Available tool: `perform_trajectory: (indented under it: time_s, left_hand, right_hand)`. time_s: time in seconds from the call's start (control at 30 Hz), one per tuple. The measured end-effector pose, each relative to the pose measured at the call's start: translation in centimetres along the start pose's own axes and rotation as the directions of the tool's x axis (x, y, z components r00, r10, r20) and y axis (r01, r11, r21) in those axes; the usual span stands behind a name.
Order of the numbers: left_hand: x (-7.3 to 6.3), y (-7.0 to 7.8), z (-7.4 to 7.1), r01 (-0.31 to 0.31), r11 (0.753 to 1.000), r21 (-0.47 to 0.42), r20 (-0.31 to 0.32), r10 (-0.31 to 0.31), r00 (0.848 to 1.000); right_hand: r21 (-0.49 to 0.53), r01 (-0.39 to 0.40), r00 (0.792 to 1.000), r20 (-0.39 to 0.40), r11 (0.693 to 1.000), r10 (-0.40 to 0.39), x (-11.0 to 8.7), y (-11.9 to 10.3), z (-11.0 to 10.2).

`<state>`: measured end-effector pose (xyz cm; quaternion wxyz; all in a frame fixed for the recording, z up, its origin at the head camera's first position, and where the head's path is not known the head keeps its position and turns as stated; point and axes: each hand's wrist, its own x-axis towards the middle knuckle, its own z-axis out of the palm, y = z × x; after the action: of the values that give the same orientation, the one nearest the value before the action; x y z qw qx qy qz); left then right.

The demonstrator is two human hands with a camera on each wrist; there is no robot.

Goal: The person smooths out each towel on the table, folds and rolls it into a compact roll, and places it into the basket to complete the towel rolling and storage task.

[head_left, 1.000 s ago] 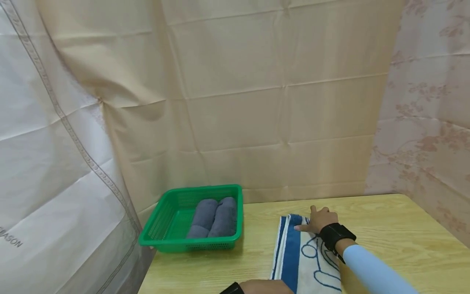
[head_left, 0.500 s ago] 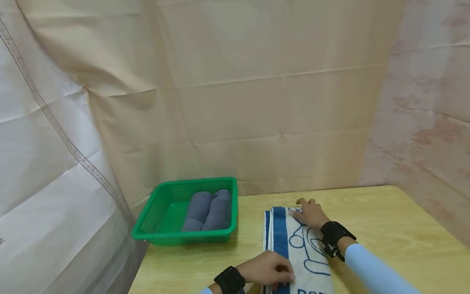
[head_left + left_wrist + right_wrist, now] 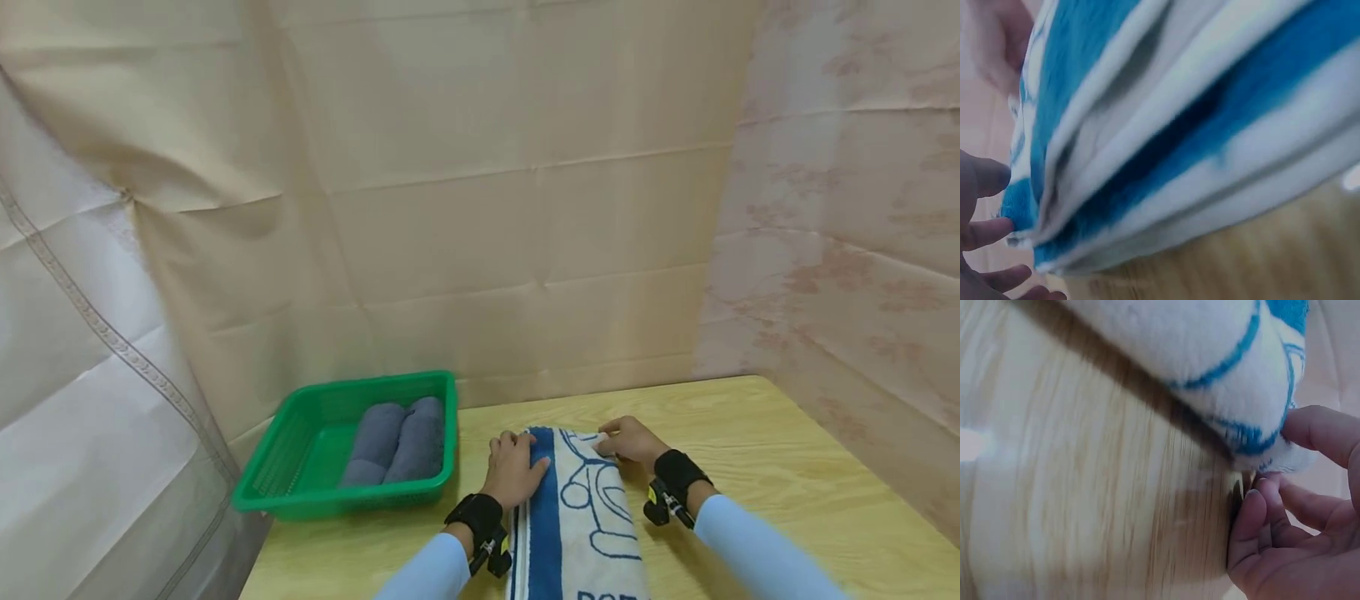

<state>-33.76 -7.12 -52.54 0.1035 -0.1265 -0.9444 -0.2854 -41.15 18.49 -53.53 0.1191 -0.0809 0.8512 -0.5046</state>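
Observation:
A folded white towel with a blue stripe and blue line drawing lies lengthwise on the wooden table. At its far left corner is my left hand, thumb over the blue stripe and fingers spread by the far edge. In the left wrist view, the thumb and index fingertips touch the towel's corner, its stacked layers showing along the side. My right hand pinches the far right corner. The right wrist view shows the right thumb on top of the towel, with the other fingers curled below its edge.
Left of the towel stands a green plastic basket with two rolled grey towels in its right part. The wooden table ends at a beige cloth backdrop. Patterned cloth hangs on the right.
My left hand has come up from the near side of the towel to its far left corner. The right hand stays at the far edge, now gripping the corner. The head view has shifted right.

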Motion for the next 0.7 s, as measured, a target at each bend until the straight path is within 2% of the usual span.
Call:
perform_trajectory:
  time_s: [0.13,0.23,0.3,0.37,0.5,0.6,0.7]
  left_hand:
    - [1.1,-1.6,0.4,0.095,0.994,-0.061,0.018,-0.094,0.995]
    - [1.7,-1.9,0.4,0.118,0.984,-0.134,0.032,-0.115,0.993]
    - [2.2,-1.6,0.4,0.110,0.983,-0.150,0.023,-0.107,0.994]
    - [2.3,-1.1,0.3,0.104,0.983,-0.150,0.018,-0.102,0.995]
    - [2.4,0.0,0.2,0.067,0.995,-0.080,0.016,-0.066,0.998]
    - [2.2,0.5,0.2,0.004,1.000,-0.002,0.022,-0.004,1.000]
    - [2.0,0.7,0.0,-0.050,0.997,0.058,0.005,0.050,0.999]
  right_hand:
    - [0.016,-0.001,1.000,-0.022,1.000,0.001,-0.3,-0.3,1.1]
    - [0.030,0.017,1.000,-0.006,0.999,-0.017,-0.5,-0.4,1.1]
    - [0.050,0.065,0.997,0.034,0.997,-0.066,-0.4,-0.4,0.5]
    - [0.076,0.136,0.985,0.094,0.988,-0.143,-0.5,-0.4,0.0]
    - [0.140,0.275,0.935,0.193,0.951,-0.298,-1.0,-0.1,-1.1]
    - [0.157,0.309,0.914,0.222,0.938,-0.339,-1.6,0.2,-1.6]
    - [0.163,0.320,0.909,0.223,0.933,-0.351,-2.0,0.4,-1.9]
